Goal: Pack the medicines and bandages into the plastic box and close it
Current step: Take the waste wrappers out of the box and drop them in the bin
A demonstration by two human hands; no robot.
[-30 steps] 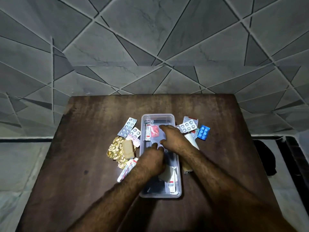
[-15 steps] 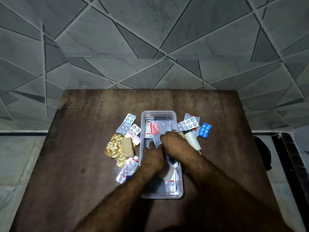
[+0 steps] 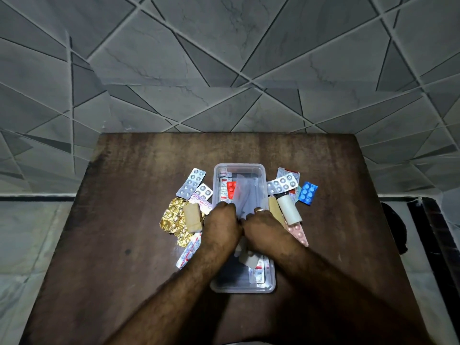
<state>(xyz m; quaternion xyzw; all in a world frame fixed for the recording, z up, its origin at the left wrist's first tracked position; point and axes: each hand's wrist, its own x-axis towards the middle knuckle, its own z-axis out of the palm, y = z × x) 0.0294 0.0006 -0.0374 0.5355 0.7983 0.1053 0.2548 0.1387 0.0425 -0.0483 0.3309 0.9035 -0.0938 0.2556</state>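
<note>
A clear plastic box lies open in the middle of the wooden table. Inside it are a red blister pack, a clear packet, a tan bandage piece and a white-and-red strip. My left hand and my right hand meet over the box's middle. Their fingers curl down onto the near end of the clear packet, and the fingertips are hidden. My right hand wears a ring.
Left of the box lie silver blister strips, a gold foil strip, a tan bandage roll and a red-and-white strip. On the right are a silver blister, a blue blister, a white bandage roll and a pink blister.
My right hand has drawn back from the box's far end to its middle, uncovering the red blister pack. My left hand has shifted slightly forward beside it.
</note>
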